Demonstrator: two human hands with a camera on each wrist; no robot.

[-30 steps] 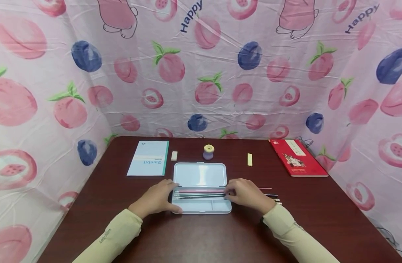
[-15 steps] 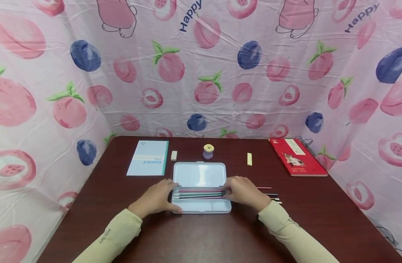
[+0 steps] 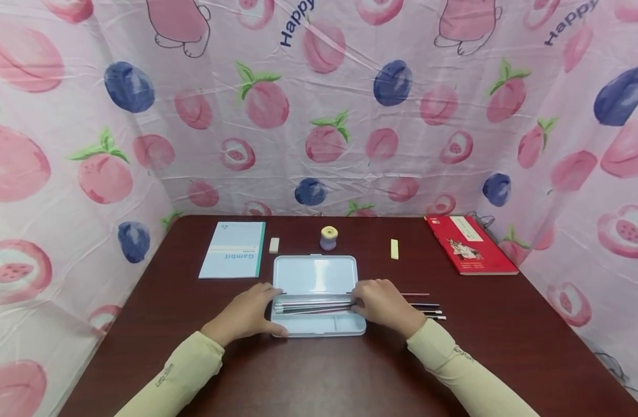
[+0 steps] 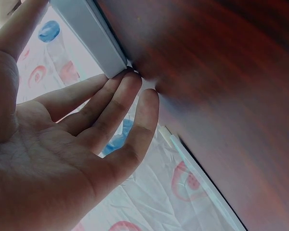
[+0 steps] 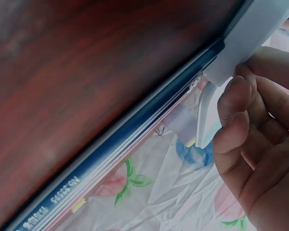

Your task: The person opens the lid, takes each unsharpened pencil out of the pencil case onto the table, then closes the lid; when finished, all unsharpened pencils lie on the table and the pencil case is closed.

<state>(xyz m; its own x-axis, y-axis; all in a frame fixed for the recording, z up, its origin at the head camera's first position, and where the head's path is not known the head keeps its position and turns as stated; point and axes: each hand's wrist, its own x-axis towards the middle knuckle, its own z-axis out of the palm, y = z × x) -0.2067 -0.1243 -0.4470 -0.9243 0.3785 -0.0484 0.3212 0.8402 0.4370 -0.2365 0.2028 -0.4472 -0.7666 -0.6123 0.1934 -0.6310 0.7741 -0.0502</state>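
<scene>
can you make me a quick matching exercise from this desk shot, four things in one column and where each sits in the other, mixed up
Things:
1. red book
2. Gambit notebook
3. pencil case
4. yellow eraser

Places:
A. far left of the table, beside a small white eraser
B. middle of the table, open, between the two hands
C. far right corner, against the curtain
D. lying alone between the case and the red book

Pairs: 1-C, 2-A, 3-B, 4-D
</scene>
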